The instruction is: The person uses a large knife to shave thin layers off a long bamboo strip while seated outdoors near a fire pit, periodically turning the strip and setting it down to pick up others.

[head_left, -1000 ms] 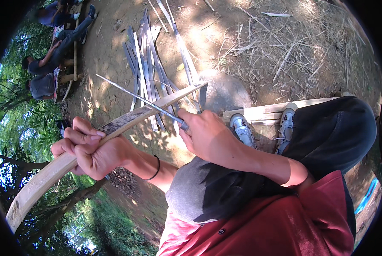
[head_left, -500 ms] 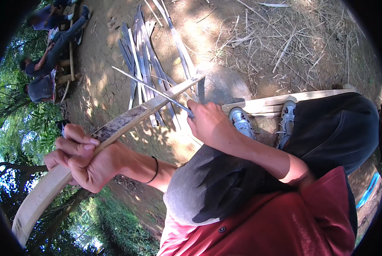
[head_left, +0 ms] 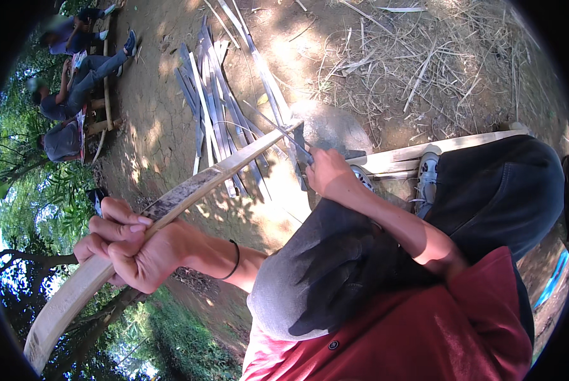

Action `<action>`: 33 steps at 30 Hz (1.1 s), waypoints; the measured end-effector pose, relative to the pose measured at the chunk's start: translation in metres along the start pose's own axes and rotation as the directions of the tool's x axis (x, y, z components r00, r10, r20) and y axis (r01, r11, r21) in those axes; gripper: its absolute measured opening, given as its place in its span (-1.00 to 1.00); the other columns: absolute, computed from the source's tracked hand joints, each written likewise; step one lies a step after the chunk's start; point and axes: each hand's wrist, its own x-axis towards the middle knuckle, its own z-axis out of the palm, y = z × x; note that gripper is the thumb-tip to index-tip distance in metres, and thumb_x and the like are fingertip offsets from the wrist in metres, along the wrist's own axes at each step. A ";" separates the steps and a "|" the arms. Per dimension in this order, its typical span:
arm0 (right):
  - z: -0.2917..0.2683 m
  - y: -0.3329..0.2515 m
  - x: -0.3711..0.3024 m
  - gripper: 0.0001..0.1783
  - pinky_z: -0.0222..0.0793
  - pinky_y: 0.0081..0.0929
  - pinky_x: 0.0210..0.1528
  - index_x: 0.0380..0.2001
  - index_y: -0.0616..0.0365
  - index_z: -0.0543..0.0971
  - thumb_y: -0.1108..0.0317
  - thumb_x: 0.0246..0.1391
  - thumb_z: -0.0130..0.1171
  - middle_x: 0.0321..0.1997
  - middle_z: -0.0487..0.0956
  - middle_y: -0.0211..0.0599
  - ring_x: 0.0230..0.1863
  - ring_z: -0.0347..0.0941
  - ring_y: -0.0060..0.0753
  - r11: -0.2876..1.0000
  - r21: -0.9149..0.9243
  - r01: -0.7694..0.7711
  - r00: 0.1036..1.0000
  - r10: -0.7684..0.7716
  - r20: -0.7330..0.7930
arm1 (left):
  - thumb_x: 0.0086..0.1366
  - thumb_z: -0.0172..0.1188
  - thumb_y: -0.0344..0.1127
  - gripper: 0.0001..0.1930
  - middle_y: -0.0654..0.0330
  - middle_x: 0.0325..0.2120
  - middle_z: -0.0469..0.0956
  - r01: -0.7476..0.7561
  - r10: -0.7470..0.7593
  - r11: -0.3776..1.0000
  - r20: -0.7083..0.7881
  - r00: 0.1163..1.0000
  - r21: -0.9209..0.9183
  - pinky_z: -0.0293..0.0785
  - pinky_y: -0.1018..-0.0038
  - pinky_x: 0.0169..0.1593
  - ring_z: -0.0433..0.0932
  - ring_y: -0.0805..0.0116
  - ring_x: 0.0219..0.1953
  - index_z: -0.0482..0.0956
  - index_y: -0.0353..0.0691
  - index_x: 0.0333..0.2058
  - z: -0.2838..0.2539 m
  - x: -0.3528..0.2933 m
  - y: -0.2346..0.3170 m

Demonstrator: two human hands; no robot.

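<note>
My left hand [head_left: 128, 244] is closed around a long, split bamboo strip [head_left: 198, 184], pale with a dark mottled patch. The strip slants from the lower left up to a grey stone [head_left: 338, 130], its far end lying near the stone's edge. In my right hand [head_left: 332, 174] is a knife [head_left: 299, 147] with a long, thin blade. Its handle is mostly hidden by my fingers. The blade lies across the strip close to the far end, its tip pointing away to the upper left.
Several dark and pale strips [head_left: 217, 101] lie piled on the dirt ahead. Thin shavings [head_left: 411, 70] cover the ground at far right. Long pale pieces [head_left: 449, 147] lie by my shoes [head_left: 428, 171]. Other people [head_left: 84, 82] sit at far left on a wooden bench [head_left: 108, 95].
My right hand has moved the knife rightward along the strip, from mid-length to close to the far end. My left hand keeps its grip, shifting only slightly.
</note>
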 end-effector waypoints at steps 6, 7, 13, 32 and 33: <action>-0.029 -0.051 -0.025 -0.75 0.41 0.02 -0.18 -0.21 0.36 0.49 0.42 0.05 0.11 -0.52 0.54 0.20 -0.33 0.49 0.28 0.990 0.090 0.111 0.994 -0.113 0.014 | -0.28 -0.21 -0.65 -0.79 0.24 -0.79 -0.03 -0.022 0.022 1.000 -0.029 0.999 0.006 -0.06 0.54 -0.61 -0.03 0.46 -0.79 0.11 -0.22 -0.59 0.011 -0.002 0.002; -0.020 -0.038 -0.019 -0.75 0.41 0.03 -0.17 -0.21 0.36 0.49 0.42 0.05 0.11 -0.52 0.54 0.20 -0.32 0.50 0.27 0.989 0.106 0.100 0.995 -0.102 0.007 | -0.28 -0.21 -0.65 -0.79 0.24 -0.78 -0.03 -0.018 0.019 1.000 -0.040 0.999 0.024 -0.06 0.54 -0.61 -0.03 0.47 -0.79 0.11 -0.22 -0.59 0.011 -0.001 0.002; -0.019 -0.044 -0.020 -0.74 0.44 -0.01 -0.21 -0.20 0.35 0.49 0.43 0.04 0.13 -0.53 0.55 0.17 -0.36 0.52 0.26 0.992 0.085 0.096 0.995 -0.097 0.007 | -0.28 -0.24 -0.64 -0.81 0.29 -0.75 -0.08 -0.017 0.025 0.997 -0.095 0.995 0.082 -0.08 0.57 -0.61 -0.09 0.48 -0.78 0.08 -0.21 -0.61 0.005 -0.002 0.004; -0.014 -0.040 -0.024 -0.71 0.45 -0.02 -0.26 -0.17 0.39 0.47 0.46 0.03 0.13 -0.57 0.54 0.19 -0.41 0.52 0.26 0.994 0.064 0.087 0.996 -0.087 0.006 | -0.21 -0.17 -0.69 -0.73 0.31 -0.65 0.02 -0.004 0.129 0.923 -0.299 0.945 0.384 0.12 0.62 -0.48 0.03 0.52 -0.63 0.03 -0.11 -0.69 0.010 -0.003 0.000; -0.010 -0.028 -0.017 -0.73 0.46 -0.01 -0.18 -0.19 0.36 0.48 0.43 0.03 0.12 -0.46 0.55 0.25 -0.29 0.54 0.22 1.000 0.029 -0.008 1.000 0.007 0.021 | -0.20 -0.16 -0.69 -0.72 0.31 -0.65 0.02 0.007 0.121 0.932 -0.329 0.936 0.361 0.13 0.63 -0.48 0.04 0.52 -0.62 0.04 -0.11 -0.70 0.011 -0.001 0.000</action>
